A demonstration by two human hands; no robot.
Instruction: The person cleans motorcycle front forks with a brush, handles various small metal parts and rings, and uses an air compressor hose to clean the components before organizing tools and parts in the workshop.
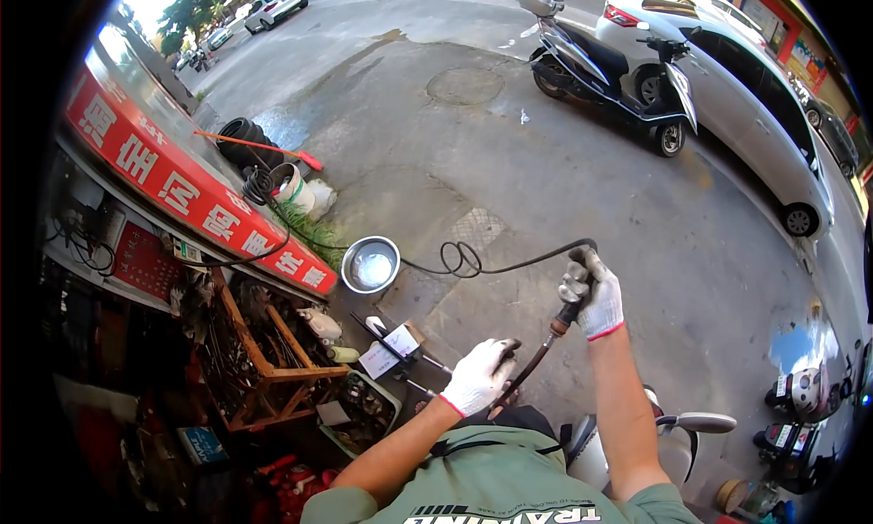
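Observation:
My right hand (596,292), in a white work glove with dirty fingertips, is closed around the dark grip of an air hose handle (568,313). A brownish fitting joins this handle to a short dark hose (530,367) that slants down toward my lap. From the top of my right hand a long black hose (509,269) runs left across the ground, with a loose loop in it. My left hand (477,376), gloved too, hovers just left of the short hose with its fingers loosely bent. It appears to hold nothing.
A metal basin (371,265) with liquid stands on the pavement. Nearby are a white bucket (293,187), stacked tires (241,140), and a wooden rack (273,369) beside a bin of parts (364,406). A scooter (609,69) and silver car (737,96) are parked at the far right.

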